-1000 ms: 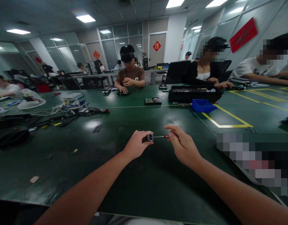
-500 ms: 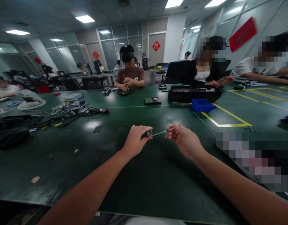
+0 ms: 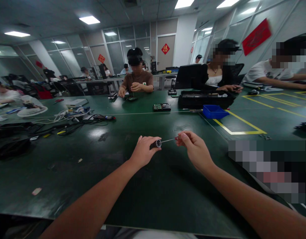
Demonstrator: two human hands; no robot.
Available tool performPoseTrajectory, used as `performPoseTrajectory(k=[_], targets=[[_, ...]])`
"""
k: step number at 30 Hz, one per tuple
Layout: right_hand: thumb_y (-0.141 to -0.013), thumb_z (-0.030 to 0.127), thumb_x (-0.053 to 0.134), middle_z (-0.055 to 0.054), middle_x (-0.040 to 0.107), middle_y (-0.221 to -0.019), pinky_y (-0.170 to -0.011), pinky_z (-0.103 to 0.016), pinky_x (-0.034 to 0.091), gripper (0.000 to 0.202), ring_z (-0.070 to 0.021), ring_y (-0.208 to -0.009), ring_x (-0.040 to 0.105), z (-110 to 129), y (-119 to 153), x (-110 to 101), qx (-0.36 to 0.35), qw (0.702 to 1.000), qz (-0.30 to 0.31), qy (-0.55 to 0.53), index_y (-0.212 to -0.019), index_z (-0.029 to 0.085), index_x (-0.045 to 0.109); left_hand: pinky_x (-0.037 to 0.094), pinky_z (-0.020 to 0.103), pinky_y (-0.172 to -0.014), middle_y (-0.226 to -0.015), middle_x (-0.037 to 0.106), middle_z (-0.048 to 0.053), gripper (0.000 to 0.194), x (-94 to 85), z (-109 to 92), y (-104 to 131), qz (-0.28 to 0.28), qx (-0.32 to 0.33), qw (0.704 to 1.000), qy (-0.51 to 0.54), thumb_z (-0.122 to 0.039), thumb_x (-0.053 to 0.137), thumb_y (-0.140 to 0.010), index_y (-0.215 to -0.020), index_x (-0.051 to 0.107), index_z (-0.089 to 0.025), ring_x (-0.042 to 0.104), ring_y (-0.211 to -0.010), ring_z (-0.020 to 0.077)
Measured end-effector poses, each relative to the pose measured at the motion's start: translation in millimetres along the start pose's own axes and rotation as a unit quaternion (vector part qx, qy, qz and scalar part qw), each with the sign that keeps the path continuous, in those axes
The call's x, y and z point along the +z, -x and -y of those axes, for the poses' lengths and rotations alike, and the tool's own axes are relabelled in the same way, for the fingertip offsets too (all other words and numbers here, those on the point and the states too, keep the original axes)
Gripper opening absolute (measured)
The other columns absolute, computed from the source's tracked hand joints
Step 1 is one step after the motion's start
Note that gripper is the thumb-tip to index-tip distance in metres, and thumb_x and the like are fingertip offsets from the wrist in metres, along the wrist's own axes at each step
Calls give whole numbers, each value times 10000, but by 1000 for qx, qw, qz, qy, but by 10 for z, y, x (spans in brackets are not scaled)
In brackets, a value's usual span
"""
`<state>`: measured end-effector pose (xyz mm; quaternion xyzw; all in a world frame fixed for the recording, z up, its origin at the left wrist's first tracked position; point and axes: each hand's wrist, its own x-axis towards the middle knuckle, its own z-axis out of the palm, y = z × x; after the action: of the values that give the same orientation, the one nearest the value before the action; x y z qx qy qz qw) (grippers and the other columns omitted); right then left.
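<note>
Pinched between the thumb and fingers of my left hand (image 3: 142, 152) is a small dark cylinder (image 3: 158, 143), its round, pale-rimmed open end turned to the right. My right hand (image 3: 197, 147) grips a thin screwdriver (image 3: 168, 140) by its reddish end, with the thumb laid over it. The metal shaft points left, and its tip is at the cylinder's open end; how deep it reaches I cannot tell. Both hands are held above the green table (image 3: 153, 192). My right fingers cover most of the screwdriver's handle.
Ahead lie a green circuit board unit (image 3: 161, 107), a blue bin (image 3: 214, 112) and a long black casing (image 3: 206, 99). Cables (image 3: 78, 116) and a white fan part (image 3: 32, 111) are piled on the left. Co-workers sit across the table and at the right.
The screwdriver tip has moved slightly left, from the cylinder's rim into line with its opening. My right thumb has shifted along the handle. The left hand has barely moved.
</note>
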<state>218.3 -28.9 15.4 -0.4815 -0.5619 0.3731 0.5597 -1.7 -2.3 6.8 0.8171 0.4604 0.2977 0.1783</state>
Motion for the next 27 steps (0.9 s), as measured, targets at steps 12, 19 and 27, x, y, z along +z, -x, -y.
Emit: performPoseTrajectory(k=[12,19,27], targets=[[-967,433,528,-49,714,-898,-816,-397,518,270,-207,-835,676,28,12,-40,-26,996,19,85,-1040,207,657,298,514,-1120,-1168,684,9,356,-13,-12,3,5,-1,1000,3,-288,695,-879,-1230,630,-289,586,-1098,235],[-950,435,545,-54,711,-875,-791,-394,532,264,-208,-806,677,-4,-8,-28,-39,997,19,61,-1020,199,640,411,419,-984,-1174,691,15,333,-13,-7,-10,-6,-7,1000,6,-325,687,-887,-1213,638,-280,597,-1070,241],[-955,470,525,-33,700,-771,-701,-358,503,304,-201,-724,666,75,27,-18,-42,988,7,151,-987,203,666,395,436,-978,-1193,690,6,347,8,23,-5,3,11,1000,3,-323,695,-886,-1222,621,-278,603,-1080,236]])
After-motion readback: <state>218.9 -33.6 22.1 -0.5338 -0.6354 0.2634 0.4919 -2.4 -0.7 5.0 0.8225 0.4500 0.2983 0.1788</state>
